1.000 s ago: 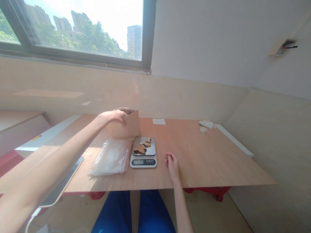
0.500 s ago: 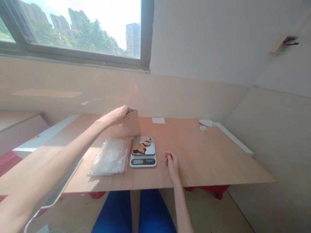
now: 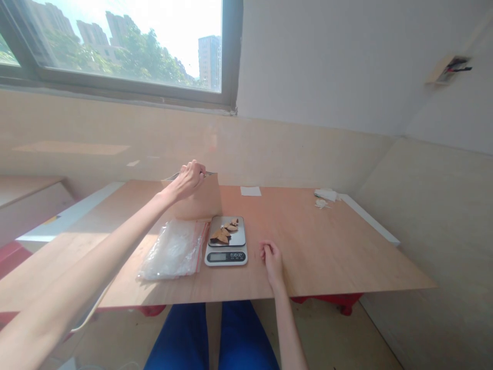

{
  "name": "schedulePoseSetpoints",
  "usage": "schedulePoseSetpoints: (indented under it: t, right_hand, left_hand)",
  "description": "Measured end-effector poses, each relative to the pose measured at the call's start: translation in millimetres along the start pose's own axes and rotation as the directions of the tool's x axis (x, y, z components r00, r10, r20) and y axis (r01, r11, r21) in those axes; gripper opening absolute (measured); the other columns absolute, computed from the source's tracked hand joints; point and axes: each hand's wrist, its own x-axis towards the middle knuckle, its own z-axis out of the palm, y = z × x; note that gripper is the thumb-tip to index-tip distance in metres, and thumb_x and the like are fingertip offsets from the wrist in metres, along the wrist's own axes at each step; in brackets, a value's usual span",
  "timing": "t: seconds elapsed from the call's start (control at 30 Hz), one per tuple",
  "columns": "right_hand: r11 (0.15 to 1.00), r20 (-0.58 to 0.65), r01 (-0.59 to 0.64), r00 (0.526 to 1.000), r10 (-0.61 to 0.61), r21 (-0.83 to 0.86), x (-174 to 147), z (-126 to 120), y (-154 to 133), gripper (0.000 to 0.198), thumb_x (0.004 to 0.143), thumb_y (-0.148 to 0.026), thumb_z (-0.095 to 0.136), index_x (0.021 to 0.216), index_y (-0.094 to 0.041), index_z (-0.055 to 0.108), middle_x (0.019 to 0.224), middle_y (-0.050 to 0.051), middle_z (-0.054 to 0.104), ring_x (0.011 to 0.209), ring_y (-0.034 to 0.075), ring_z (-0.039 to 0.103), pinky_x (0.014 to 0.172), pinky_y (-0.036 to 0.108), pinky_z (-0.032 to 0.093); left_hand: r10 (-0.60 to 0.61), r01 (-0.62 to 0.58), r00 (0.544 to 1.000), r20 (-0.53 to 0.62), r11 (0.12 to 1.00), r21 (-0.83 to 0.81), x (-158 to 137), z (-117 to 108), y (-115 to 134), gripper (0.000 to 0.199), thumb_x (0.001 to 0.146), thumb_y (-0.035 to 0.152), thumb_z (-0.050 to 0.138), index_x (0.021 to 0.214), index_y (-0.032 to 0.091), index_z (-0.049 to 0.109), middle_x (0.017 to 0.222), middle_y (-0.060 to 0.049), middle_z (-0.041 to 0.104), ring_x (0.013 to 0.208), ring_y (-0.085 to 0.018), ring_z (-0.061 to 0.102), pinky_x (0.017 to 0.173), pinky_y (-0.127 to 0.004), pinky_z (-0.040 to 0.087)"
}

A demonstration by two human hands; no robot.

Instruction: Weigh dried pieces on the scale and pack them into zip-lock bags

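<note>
My left hand is above the opening of a brown cardboard box, its fingers closed and pointing down. What they pinch, if anything, I cannot make out. On the table in front of the box stands a white digital kitchen scale. Several dried brown leaf-like pieces with dark parts lie on its plate. My right hand rests on the table to the right of the scale, its fingers curled in with nothing visible in them. Left of the scale lies a pack of clear zip bags with a red strip.
The wooden table reaches to the tiled wall. A white paper lies near its back edge. White packets and a small bundle of white string or ties lie at the back right. A window is above left.
My left hand has risen a little out of the box opening, its wrist higher and fingers more bunched. My right hand and the pieces on the scale stay as they were.
</note>
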Motion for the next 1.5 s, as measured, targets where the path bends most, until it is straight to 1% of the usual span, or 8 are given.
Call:
schedulePoseSetpoints:
  t: [0.27,0.47,0.6,0.73,0.77,1.0,1.3,1.5]
  right_hand:
    - [1.000,0.000,-0.018,1.000,0.018,0.001,-0.6,0.7,-2.5,0.018,0.070,-0.033,0.050,0.070,-0.018,0.060,0.056,-0.004,0.048,0.049,0.010,0.041,0.046,0.021,0.030]
    - [1.000,0.008,-0.019,1.000,0.019,0.004,-1.1,0.3,-1.9,0.018,0.071,-0.031,0.049,0.071,-0.018,0.060,0.057,-0.003,0.049,0.050,0.010,0.042,0.047,0.021,0.031]
    - [1.000,0.005,0.011,1.000,-0.011,0.003,-0.9,-0.1,0.2,0.018,0.072,-0.031,0.050,0.070,-0.017,0.061,0.058,-0.002,0.051,0.051,0.010,0.043,0.047,0.021,0.032]
    - [1.000,0.005,0.023,1.000,-0.023,-0.005,0.0,-0.3,1.5,0.018,0.072,-0.033,0.051,0.070,-0.018,0.061,0.057,-0.003,0.049,0.050,0.010,0.042,0.046,0.021,0.031]
    - [1.000,0.004,0.025,1.000,-0.025,-0.010,0.3,-0.4,1.6,0.019,0.072,-0.033,0.050,0.070,-0.018,0.061,0.057,-0.003,0.049,0.050,0.010,0.042,0.046,0.021,0.031]
    - [1.000,0.014,0.005,1.000,-0.005,-0.021,0.5,-0.8,1.8,0.021,0.073,-0.034,0.049,0.072,-0.018,0.061,0.057,-0.003,0.048,0.049,0.010,0.041,0.044,0.020,0.029]
    - [0.999,0.090,0.040,0.995,-0.038,-0.022,-3.8,3.9,-7.1,0.030,0.078,-0.046,0.052,0.084,-0.018,0.063,0.064,-0.001,0.053,0.050,0.011,0.043,0.046,0.022,0.034]
    - [0.995,0.186,0.088,0.980,-0.077,-0.049,-9.8,7.2,-12.9,0.034,0.075,-0.047,0.059,0.095,-0.020,0.063,0.071,0.000,0.058,0.057,0.012,0.049,0.051,0.022,0.039]
  left_hand:
    - [-0.042,0.033,0.998,-0.046,0.982,-0.184,17.7,-2.2,-7.9,0.015,0.086,0.023,0.034,0.098,0.018,0.040,0.098,-0.008,0.053,0.092,-0.017,0.051,0.081,-0.032,0.042]
    - [0.021,-0.055,0.994,-0.106,0.943,-0.329,3.2,-20.5,38.3,0.017,0.083,0.030,0.044,0.094,0.021,0.052,0.088,-0.003,0.060,0.081,-0.016,0.055,0.077,-0.031,0.043]
    - [-0.016,0.072,0.994,0.104,0.831,-0.552,-32.7,18.2,82.2,0.015,0.077,0.037,0.054,0.083,0.023,0.057,0.080,-0.002,0.063,0.079,-0.017,0.057,0.074,-0.030,0.044]
    - [-0.156,0.438,0.892,0.425,0.533,-0.724,-67.1,74.7,105.8,0.021,0.071,0.040,0.059,0.081,0.022,0.058,0.074,-0.002,0.065,0.066,-0.015,0.059,0.059,-0.027,0.044]
    - [-0.174,0.466,0.879,0.444,0.514,-0.720,-72.2,84.1,108.4,0.022,0.070,0.041,0.060,0.080,0.021,0.059,0.071,-0.002,0.064,0.063,-0.015,0.059,0.055,-0.026,0.043]
    - [-0.291,0.531,0.847,0.444,0.467,-0.707,-76.0,93.5,114.0,0.020,0.068,0.039,0.060,0.077,0.021,0.056,0.072,-0.002,0.064,0.067,-0.017,0.061,0.050,-0.025,0.042]
    - [-0.395,0.551,0.827,0.401,0.422,-0.720,-80.2,107.5,122.6,0.018,0.067,0.035,0.060,0.075,0.020,0.056,0.080,-0.003,0.066,0.079,-0.018,0.061,0.073,-0.030,0.046]
    - [-0.430,0.562,0.810,0.399,0.376,-0.736,-95.4,118.3,140.7,0.019,0.073,0.036,0.054,0.082,0.020,0.052,0.089,-0.005,0.063,0.081,-0.017,0.061,0.067,-0.028,0.048]
